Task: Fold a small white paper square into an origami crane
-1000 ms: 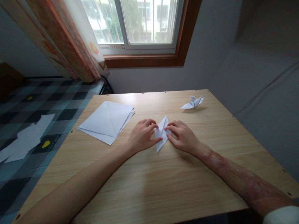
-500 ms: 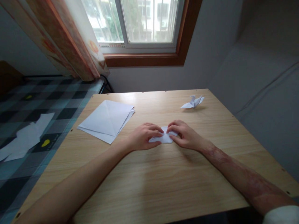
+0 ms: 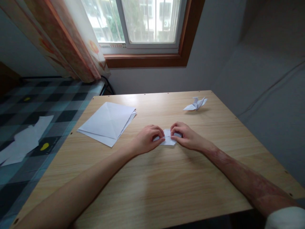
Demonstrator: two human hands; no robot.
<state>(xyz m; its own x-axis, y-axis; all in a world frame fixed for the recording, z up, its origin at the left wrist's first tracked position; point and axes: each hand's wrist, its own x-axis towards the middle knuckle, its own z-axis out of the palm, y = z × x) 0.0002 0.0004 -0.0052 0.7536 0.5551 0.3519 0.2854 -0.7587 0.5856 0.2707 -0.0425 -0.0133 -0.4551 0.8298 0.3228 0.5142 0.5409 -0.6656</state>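
Folded paper (image 3: 168, 141) was pinched by left hand (image 3: 148, 139) and right hand (image 3: 186, 136), long axis laid finger-to-finger, neither nearer

The window (image 3: 152, 20) glares amid dimness (detail perhaps soft).

Between the left hand (image 3: 149, 139) and the right hand (image 3: 184, 136), the folded paper (image 3: 168, 141) bars a straight crossing at counter level. On the near side of both, bare counter (image 3: 154, 181) gives a broad lane, flanked by the left forearm (image 3: 95, 181) and the right forearm (image 3: 235, 170). Beyond the left hand and farther left, the paper stack (image 3: 108, 124) is in the way; beyond the right hand, the paper crane (image 3: 195, 104) stands up. Between these two, open wood runs to the far edge. Right of the right hand, room reaches the side edge, with a wall (image 3: 269, 95) past it.
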